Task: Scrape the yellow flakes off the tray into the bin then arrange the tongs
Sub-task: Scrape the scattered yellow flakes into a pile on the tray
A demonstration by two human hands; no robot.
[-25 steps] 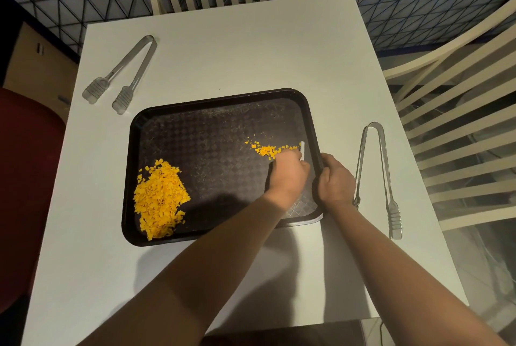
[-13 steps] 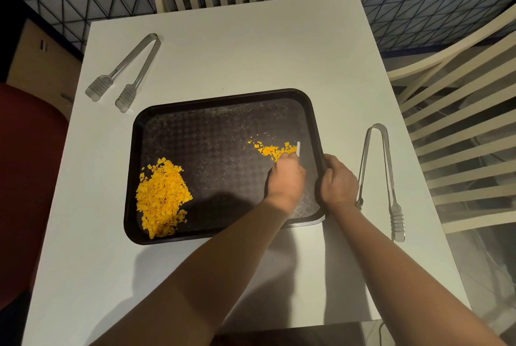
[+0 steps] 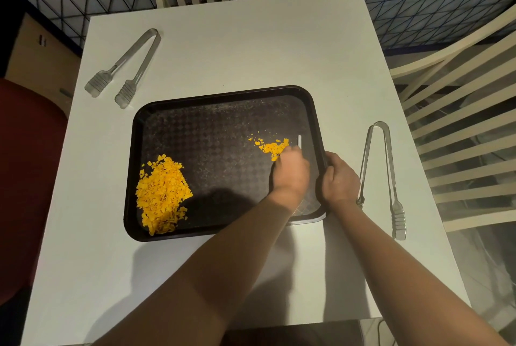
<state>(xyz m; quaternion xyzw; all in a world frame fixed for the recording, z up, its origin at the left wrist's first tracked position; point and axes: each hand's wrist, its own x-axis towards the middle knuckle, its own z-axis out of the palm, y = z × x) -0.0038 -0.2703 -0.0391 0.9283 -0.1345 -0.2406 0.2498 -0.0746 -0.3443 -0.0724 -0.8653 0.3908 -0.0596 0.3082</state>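
Yellow flakes (image 3: 272,147) get pushed by a small white scraper (image 3: 300,141) held in the left hand (image 3: 291,171) — the right hand (image 3: 339,179) grips the tray (image 3: 223,94) rim, likely to steady it.

No text, label, brand, number or sign can be read anywhere in the head view. No printing is borne by the black tray (image 3: 223,94), by either pair of tongs (image 3: 122,65) or by the white desk (image 3: 251,47). A small dark mark is seen on the brown panel (image 3: 42,40) at the far left, but it is too small and blurred for any lettering to be made out.
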